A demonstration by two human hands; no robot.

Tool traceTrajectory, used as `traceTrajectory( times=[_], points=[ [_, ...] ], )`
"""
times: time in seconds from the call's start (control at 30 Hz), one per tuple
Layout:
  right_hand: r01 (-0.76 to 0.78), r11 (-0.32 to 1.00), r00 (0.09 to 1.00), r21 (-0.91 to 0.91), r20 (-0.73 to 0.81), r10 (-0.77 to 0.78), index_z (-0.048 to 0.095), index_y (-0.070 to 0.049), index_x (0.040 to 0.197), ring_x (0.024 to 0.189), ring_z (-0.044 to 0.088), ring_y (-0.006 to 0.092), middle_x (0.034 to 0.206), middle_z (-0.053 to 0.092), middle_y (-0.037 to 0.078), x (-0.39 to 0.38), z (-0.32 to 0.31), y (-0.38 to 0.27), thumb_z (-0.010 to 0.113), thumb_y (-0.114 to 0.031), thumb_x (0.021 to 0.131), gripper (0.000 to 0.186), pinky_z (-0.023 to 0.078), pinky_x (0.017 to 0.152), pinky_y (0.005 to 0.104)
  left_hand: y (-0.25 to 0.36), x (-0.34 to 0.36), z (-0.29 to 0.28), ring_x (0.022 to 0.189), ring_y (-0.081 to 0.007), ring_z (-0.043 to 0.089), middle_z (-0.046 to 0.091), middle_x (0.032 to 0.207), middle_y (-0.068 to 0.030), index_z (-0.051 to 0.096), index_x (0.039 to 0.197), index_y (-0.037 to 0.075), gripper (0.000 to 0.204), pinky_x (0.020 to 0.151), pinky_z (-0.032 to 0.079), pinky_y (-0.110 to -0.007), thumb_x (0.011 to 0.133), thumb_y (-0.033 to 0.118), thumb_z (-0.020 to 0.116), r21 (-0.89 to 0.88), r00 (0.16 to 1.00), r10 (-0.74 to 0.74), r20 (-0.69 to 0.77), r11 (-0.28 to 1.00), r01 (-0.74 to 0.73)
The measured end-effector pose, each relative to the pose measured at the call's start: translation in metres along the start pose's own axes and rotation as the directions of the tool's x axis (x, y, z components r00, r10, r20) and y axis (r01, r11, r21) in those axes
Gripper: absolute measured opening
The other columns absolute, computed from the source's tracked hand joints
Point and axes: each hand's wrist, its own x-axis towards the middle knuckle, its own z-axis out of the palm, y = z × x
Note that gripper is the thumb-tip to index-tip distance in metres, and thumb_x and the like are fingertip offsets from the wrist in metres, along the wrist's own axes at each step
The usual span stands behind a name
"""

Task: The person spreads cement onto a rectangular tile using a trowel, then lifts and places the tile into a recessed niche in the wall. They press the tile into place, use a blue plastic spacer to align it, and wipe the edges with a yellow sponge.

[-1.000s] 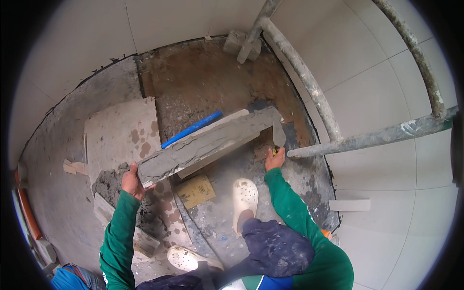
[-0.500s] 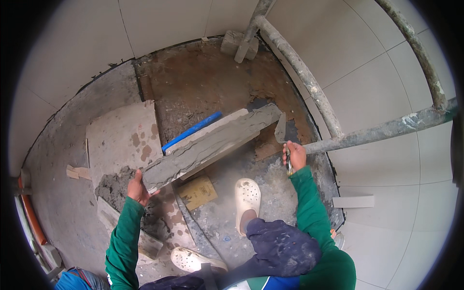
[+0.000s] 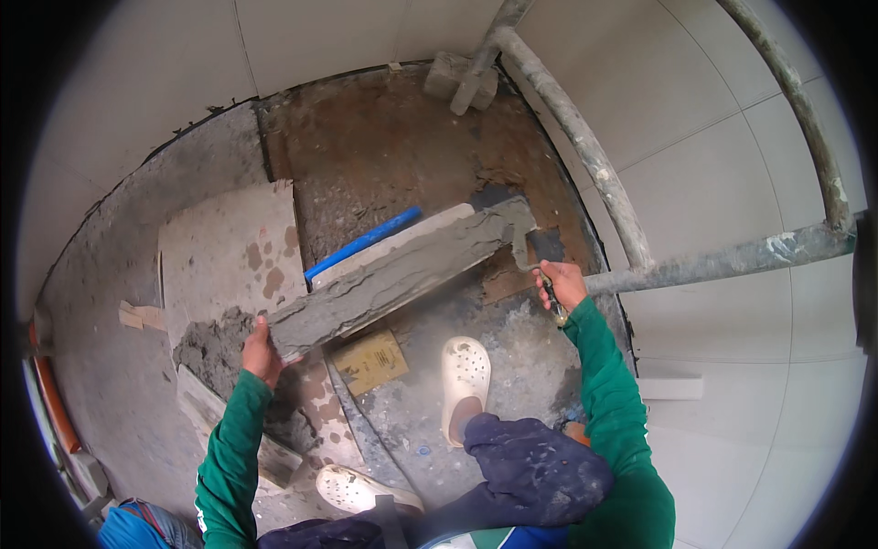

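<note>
A long narrow tile strip [image 3: 445, 216] lies aslant in front of me, its upper face covered by a thick, ridged layer of grey mortar [image 3: 393, 279]. My left hand [image 3: 262, 353] grips its near left end, thumb on top and fingers underneath. In my right hand [image 3: 564, 285] is the handle of a trowel, closed in my fingers. The mortar-smeared trowel [image 3: 520, 249] has its blade against the strip's far right end, where blade and mortar blend in colour. Beside my left hand sits a heap of wet mortar [image 3: 215, 343] on a stained board [image 3: 215, 242].
A blue tube [image 3: 364, 244] lies along the strip's far side. Metal scaffold pipes [image 3: 722, 263] stand at right by the tiled wall [image 3: 704, 183]. A concrete block [image 3: 448, 78] rests in the far corner. Brown cardboard [image 3: 370, 361] lies near my white clog [image 3: 465, 366].
The trowel blade has shifted slightly left, further onto the strip's right end. My right hand has turned a little and moved slightly right. My left hand keeps its grip on the strip.
</note>
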Motion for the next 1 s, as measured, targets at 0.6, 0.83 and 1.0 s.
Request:
traceTrajectory(
  times=[0.6,0.83,1.0],
  points=[
    [0.241,-0.143,0.874,-0.960,0.279,-0.399,0.068,-0.003,0.090,0.084,0.067,0.0372,0.090,0.068,0.017,0.031,-0.032,-0.052,0.056,-0.028,0.096,0.028,0.053,0.073,0.0484,-0.013,0.000,-0.003,0.098,-0.0274,0.070,0.065,0.121,-0.0144,0.046,0.136,0.003,0.062,0.076,0.061,-0.049,0.101,0.054,0.041,-0.040,0.998,-0.065,-0.008,0.997,0.065],
    [0.182,0.169,0.947,-0.969,0.126,-0.297,0.070,-0.003,0.102,0.094,0.064,0.0406,0.096,0.069,0.021,0.048,-0.036,-0.049,0.060,-0.029,0.093,0.029,0.051,0.084,0.0484,-0.020,-0.001,-0.008,0.093,-0.0270,0.071,0.066,0.117,-0.0138,0.049,0.133,0.003,0.062,0.075,0.061,-0.049,0.099,0.056,0.045,-0.079,0.997,-0.076,-0.010,0.994,0.075],
    [0.074,0.338,0.984,-0.938,0.015,-0.175,0.069,0.002,0.106,0.076,0.068,0.0330,0.087,0.070,0.022,0.047,-0.035,-0.064,0.060,-0.026,0.094,0.032,0.054,0.073,0.0427,-0.023,0.001,-0.011,0.091,-0.0274,0.070,0.066,0.115,-0.0131,0.050,0.133,0.004,0.061,0.076,0.060,-0.051,0.099,0.055,0.046,-0.083,0.997,-0.073,-0.004,0.994,0.072]
  ],
)
